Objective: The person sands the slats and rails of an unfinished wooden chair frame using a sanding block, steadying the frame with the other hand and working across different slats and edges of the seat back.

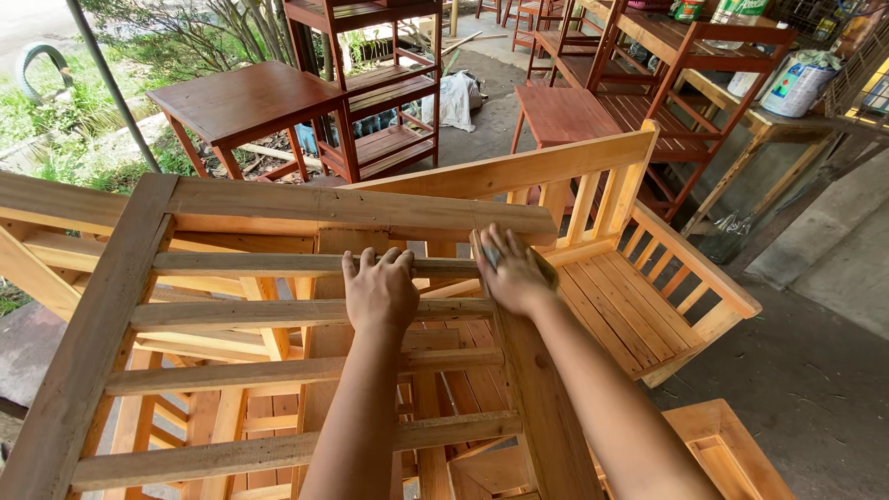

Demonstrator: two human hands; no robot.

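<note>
Left hand lay flat, fingers curled over a slat of the bare wooden frame. Right hand pressed a sanding pad against the upright, loosely closed on it.

One head-worn view — looking steeply down, close over the slatted wooden frame — yard beyond

Pale yellow-tan unfinished slatted wooden frame, visible grain, a few darker brown streaks. Light honey-coloured bare wooden bench behind it, same tone. Small grey sanding pad under right hand. Dark red-brown stained square wooden table, glossy. Red-brown stained wooden shelf unit, matching finish. Dull grey concrete floor. Green foliage at left. White crumpled cloth.
</note>
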